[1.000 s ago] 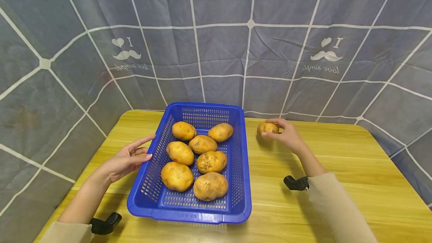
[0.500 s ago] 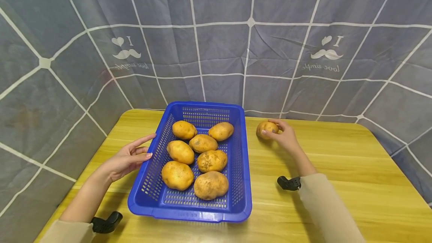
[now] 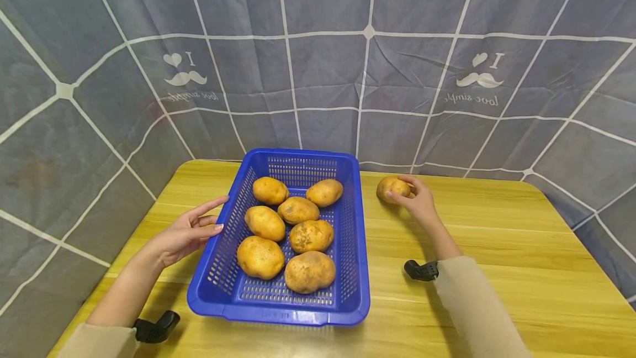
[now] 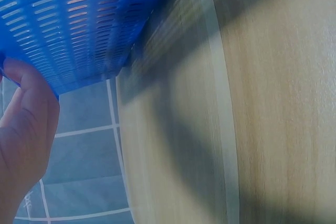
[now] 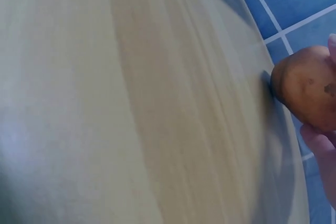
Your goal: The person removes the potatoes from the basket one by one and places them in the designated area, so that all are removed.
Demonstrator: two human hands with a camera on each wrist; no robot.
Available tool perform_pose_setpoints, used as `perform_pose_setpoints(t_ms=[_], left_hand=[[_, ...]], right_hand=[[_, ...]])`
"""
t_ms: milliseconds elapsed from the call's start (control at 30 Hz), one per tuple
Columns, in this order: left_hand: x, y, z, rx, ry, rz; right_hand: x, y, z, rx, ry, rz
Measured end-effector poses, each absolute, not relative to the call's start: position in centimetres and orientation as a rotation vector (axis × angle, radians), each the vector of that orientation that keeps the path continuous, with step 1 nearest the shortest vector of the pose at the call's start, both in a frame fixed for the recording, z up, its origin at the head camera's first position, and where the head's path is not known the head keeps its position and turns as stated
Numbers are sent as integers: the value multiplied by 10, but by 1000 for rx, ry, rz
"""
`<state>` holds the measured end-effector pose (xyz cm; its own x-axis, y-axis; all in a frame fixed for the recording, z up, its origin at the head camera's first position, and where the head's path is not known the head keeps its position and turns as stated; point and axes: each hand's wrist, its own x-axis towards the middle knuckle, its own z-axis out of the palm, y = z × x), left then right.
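A blue plastic basket with slotted walls stands on the table and has several potatoes lying in it, one a brownish potato at the near end. My left hand is at the basket's left side, its fingers fairly straight and their tips touching the rim. In the left wrist view, that hand shows against the slotted wall. To the right of the basket, my right hand holds a single potato between thumb and fingers near the table's back edge. The right wrist view shows this potato with fingers around its side.
The yellow wood-grain table has rounded back corners. Behind it and at the left hangs a grey curtain with white grid lines. A black wrist device is worn on the right forearm, another black wrist device on the left.
My right forearm has swung slightly left, and the right hand with the potato has shifted a little left. The left hand and the basket have stayed in place.
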<state>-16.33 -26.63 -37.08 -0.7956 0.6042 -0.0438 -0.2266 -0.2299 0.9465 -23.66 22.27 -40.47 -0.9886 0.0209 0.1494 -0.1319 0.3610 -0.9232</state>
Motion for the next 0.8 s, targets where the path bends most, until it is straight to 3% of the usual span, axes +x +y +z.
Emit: perform_pose_setpoints(t_ms=[333, 800], left_hand=[[-164, -267, -370, 451, 1431, 2063], [-164, -265, -367, 405, 1352, 2071]], right_hand=[[-258, 226, -433, -41, -2451, 1699], [-274, 215, -434, -149, -2438, 1703]])
